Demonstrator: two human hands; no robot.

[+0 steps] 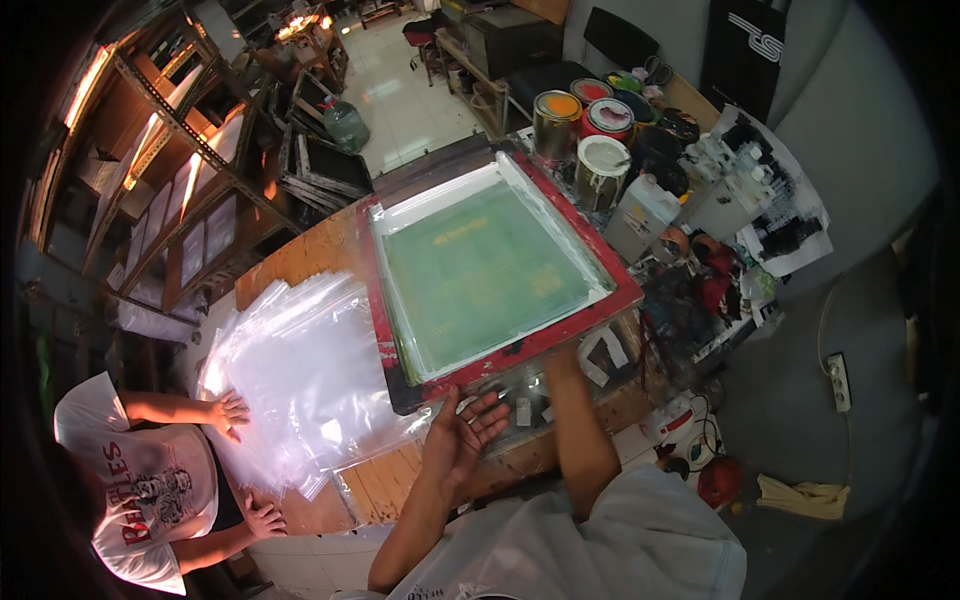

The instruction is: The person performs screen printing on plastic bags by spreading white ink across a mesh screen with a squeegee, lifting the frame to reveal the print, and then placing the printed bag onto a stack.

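A silk-screen printing frame with red, paint-stained edges and a green mesh is tilted over the wooden table. My left hand is just below its near edge, palm turned up and fingers stretched out, with nothing in it. My right forearm reaches in beneath the frame's near right part, and the frame hides that hand. Under the raised near edge, small light blocks and pale strips are partly visible. Left of the frame lies a large fanned stack of clear plastic sheets or bags.
A co-worker at the left has one hand on the plastic stack and another at the table edge. Open paint cans, a white jug and stained rags crowd the right. Metal shelving stands far left.
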